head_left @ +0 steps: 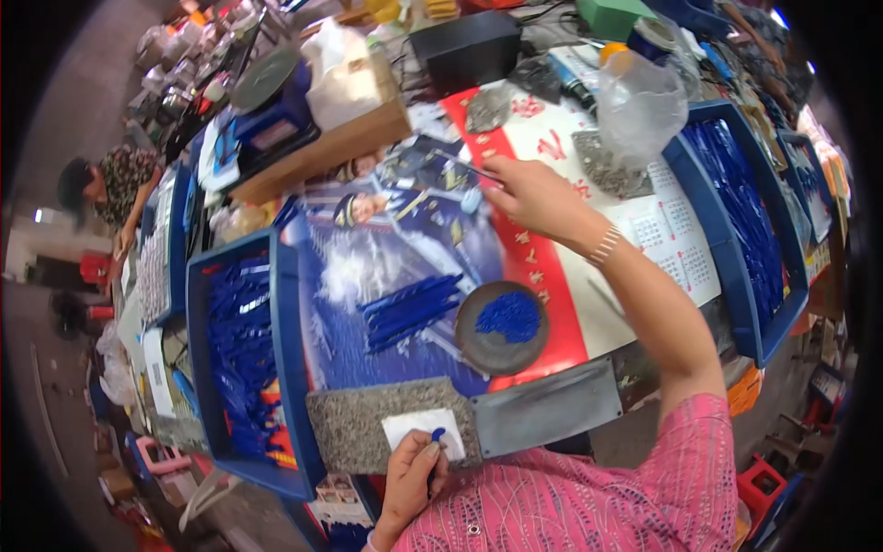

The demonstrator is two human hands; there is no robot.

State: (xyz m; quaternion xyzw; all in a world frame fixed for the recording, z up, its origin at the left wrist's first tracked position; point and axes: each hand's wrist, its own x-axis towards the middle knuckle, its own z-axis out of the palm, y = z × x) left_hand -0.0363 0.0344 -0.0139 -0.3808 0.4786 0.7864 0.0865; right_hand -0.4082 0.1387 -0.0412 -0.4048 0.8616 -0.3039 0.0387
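I see the left hand [414, 471] pinching a small blue piece [439, 433] above the white pad [401, 427]; right hand [532, 195] grips a thin tool [467, 166]. Piece: I judge light, stiff, perhaps slippery; pinch just below its exposed tip.

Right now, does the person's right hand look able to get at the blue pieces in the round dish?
Probably yes: the blue pieces lie uncovered in the round dish, and nothing visible stands between them and the right hand, though it holds a thin tool.
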